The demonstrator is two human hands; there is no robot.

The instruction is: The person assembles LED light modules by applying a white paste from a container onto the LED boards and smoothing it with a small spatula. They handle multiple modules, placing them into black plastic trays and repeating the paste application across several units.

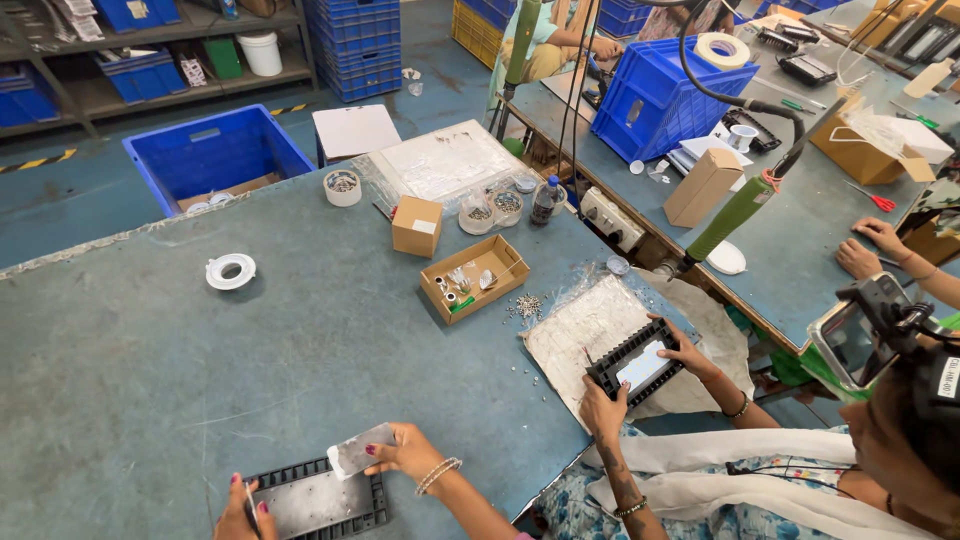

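Here, right hand gripping a small grey plate over the black finned housing, left hand pinching a thin tool.

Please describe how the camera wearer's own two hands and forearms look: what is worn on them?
The left hand has dark pink painted nails. The right hand has the same nail colour and thin pale bangles at the wrist. Both forearms are bare; no sleeve or glove shows.

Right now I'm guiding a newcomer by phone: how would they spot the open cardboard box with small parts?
On the big blue-grey table, look toward the middle, left of the foil sheet. The open cardboard box lies flat showing small metal parts, unlike the closed cardboard cube just behind it.
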